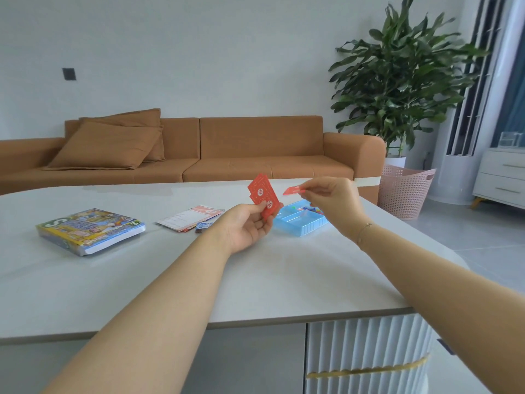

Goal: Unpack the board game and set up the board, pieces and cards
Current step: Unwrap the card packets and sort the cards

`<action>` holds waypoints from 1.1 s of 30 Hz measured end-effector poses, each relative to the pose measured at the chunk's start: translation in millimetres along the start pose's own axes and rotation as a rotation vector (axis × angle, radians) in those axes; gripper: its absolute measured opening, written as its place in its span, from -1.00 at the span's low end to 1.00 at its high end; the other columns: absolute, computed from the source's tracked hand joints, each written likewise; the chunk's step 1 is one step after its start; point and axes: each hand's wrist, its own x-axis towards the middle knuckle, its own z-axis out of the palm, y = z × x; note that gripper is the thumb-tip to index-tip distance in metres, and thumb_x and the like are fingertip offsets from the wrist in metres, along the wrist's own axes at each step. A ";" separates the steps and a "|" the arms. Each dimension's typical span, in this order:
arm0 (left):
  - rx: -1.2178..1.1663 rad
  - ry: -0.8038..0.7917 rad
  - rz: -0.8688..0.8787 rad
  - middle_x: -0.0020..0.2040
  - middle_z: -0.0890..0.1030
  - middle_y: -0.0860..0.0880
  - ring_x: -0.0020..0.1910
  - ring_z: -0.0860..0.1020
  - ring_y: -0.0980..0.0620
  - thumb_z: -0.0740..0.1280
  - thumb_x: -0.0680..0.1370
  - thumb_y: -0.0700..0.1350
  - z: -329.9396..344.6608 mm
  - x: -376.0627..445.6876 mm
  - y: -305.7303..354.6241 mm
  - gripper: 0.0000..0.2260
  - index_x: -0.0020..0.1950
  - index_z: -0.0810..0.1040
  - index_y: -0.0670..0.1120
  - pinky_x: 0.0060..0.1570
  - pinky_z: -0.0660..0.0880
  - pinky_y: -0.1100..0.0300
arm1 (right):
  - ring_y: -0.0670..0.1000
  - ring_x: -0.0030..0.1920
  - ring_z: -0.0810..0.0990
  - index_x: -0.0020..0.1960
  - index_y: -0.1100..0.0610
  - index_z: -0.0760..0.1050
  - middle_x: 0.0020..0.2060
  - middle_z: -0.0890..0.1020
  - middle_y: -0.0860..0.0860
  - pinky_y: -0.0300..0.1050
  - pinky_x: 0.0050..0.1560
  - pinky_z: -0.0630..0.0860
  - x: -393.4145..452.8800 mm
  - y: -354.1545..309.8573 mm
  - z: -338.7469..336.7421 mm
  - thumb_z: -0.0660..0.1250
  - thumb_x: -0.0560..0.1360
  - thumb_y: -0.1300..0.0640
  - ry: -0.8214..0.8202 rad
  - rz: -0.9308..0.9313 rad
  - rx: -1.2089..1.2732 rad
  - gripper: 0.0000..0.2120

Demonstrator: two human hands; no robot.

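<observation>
Counter (284, 274): directly before me; sofa (227, 149) behind it.
Game box (91, 230): on counter, far left.
Paper sheets (189, 217): on counter, right of game box, left of tray.
Tray (301, 221): on counter, right of sheets, small pieces inside.
My left hand (250, 226): above counter, before tray, holding fanned cards (262, 197).
My right hand (332, 199): right of left hand, above tray, fingers pinching single card (292, 190).
Plant (403, 75), basket (403, 191): beyond counter, right of sofa.

brown sofa (255, 149), potted plant (403, 75), pink basket (403, 191)
</observation>
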 end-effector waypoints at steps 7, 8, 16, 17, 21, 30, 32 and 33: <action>0.088 0.023 0.021 -0.30 0.68 -0.07 -0.37 0.65 0.10 0.27 0.58 -0.24 0.7 3.7 -2.6 -0.94 -0.04 0.52 -0.20 -0.42 0.54 0.34 | -0.05 -0.11 0.67 0.08 0.02 0.66 -0.05 0.71 -0.10 -0.05 0.02 0.59 -3.9 6.0 6.3 0.32 0.50 0.23 -0.157 -0.200 -0.400 -0.77; 0.106 0.032 0.034 -0.32 0.68 -0.06 -0.38 0.65 0.11 0.28 0.58 -0.24 1.0 3.9 -3.4 -0.95 -0.03 0.52 -0.19 -0.42 0.53 0.34 | -0.05 -0.11 0.67 0.08 0.01 0.66 -0.05 0.71 -0.11 -0.05 0.02 0.59 -4.4 3.7 6.6 0.29 0.50 0.24 -0.155 -0.191 -0.401 -0.74; 0.250 0.041 0.174 -0.09 0.65 -0.12 -0.32 0.66 0.09 0.33 0.54 -0.27 2.1 4.8 -9.4 -0.87 0.08 0.56 -0.20 -0.35 0.56 0.34 | -0.18 -0.04 0.61 -0.06 0.07 0.68 -0.12 0.70 -0.13 -0.24 0.05 0.51 -6.7 -10.5 12.6 0.29 0.52 0.16 -0.156 0.040 -0.121 -0.82; 0.268 0.052 0.197 -0.11 0.65 -0.11 -0.31 0.65 0.09 0.34 0.54 -0.26 1.9 5.1 -9.9 -0.90 0.04 0.57 -0.19 -0.33 0.56 0.34 | -0.18 -0.08 0.60 -0.12 0.04 0.67 -0.16 0.68 -0.14 -0.26 -0.01 0.50 -5.1 -11.9 14.0 0.34 0.51 0.11 -0.123 0.063 -0.073 -0.86; 0.334 0.082 0.261 -0.10 0.64 -0.11 -0.21 0.62 0.06 0.34 0.54 -0.25 1.0 6.0 -11.4 -0.84 0.11 0.57 -0.22 -0.27 0.57 0.35 | -0.09 -0.21 0.49 -0.18 0.02 0.65 -0.17 0.62 -0.06 -0.24 -0.17 0.47 1.6 -17.1 18.3 0.43 0.46 0.10 -0.064 0.102 -0.039 -0.94; 0.394 0.087 0.281 0.04 0.63 -0.19 -0.16 0.62 0.02 0.34 0.54 -0.25 0.4 7.6 -13.9 -0.75 0.20 0.55 -0.27 -0.25 0.57 0.36 | -0.16 -0.31 0.55 -0.04 0.25 0.63 -0.26 0.64 0.00 -0.39 -0.31 0.45 2.7 -18.7 26.4 0.44 0.45 0.22 -0.088 0.284 0.136 -0.88; 0.398 0.087 0.286 0.01 0.63 -0.18 -0.18 0.62 0.03 0.34 0.54 -0.25 -0.2 8.5 -14.4 -0.76 0.19 0.55 -0.29 -0.25 0.57 0.36 | -0.09 -0.29 0.59 -0.12 0.21 0.65 -0.30 0.66 -0.01 -0.23 -0.22 0.53 3.1 -17.4 28.8 0.46 0.44 0.19 -0.051 0.205 -0.008 -0.93; 0.401 0.088 0.290 -0.02 0.64 -0.17 -0.21 0.63 0.05 0.34 0.54 -0.25 -0.6 9.1 -14.7 -0.76 0.19 0.55 -0.29 -0.24 0.57 0.35 | -0.06 -0.28 0.61 -0.17 0.17 0.65 -0.32 0.66 -0.01 -0.12 -0.17 0.57 3.3 -16.8 29.7 0.46 0.43 0.17 -0.030 0.166 -0.092 -0.94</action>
